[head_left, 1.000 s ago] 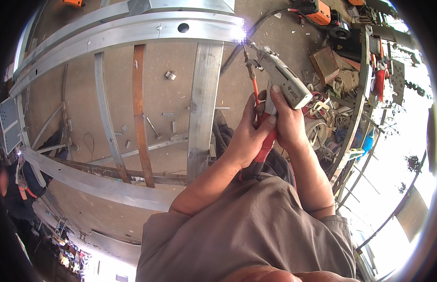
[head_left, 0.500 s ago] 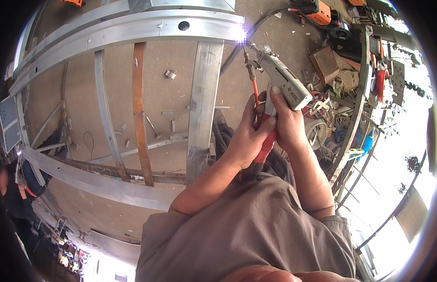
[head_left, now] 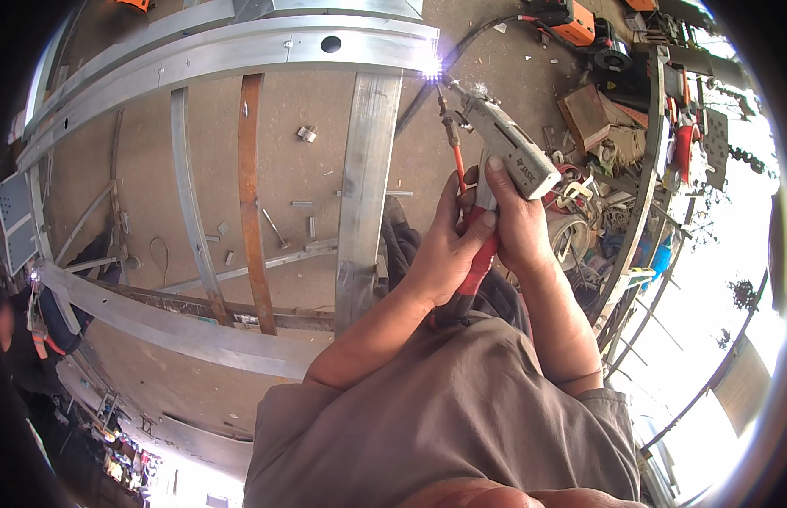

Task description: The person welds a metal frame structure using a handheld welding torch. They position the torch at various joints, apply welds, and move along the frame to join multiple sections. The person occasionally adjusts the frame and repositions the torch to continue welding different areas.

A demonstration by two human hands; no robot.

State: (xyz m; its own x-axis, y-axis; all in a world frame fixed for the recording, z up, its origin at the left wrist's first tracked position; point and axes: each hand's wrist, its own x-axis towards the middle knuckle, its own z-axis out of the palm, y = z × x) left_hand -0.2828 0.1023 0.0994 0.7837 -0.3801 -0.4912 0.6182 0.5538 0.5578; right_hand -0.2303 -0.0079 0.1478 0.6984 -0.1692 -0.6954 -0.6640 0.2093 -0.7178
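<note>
Both my hands are wrapped round a welding torch (head_left: 514, 144) with a grey body and a red-wrapped handle. My right hand (head_left: 519, 218) grips its body from the right, thumb on top. My left hand (head_left: 448, 245) is closed round the handle, its thumb pressed against the front of the grip. A thin orange rod-like line (head_left: 460, 161) runs from my left hand up to a metal fitting beside the torch nozzle. Ahead of the nozzle, a bright arc glares at the right end of a silver metal beam (head_left: 241, 57); the glare hides the exact contact spot.
An upright silver post (head_left: 368, 169) stands below the beam, left of my hands. A brown bar (head_left: 252, 203) crosses the frame. Metal offcuts lie on the floor. An orange machine (head_left: 571, 21) and clutter are on the right. Another person works at far left near a small bright spot.
The glare at the beam's end has crept slightly left and looks a little different in shape. My hands and the torch have hardly moved.
</note>
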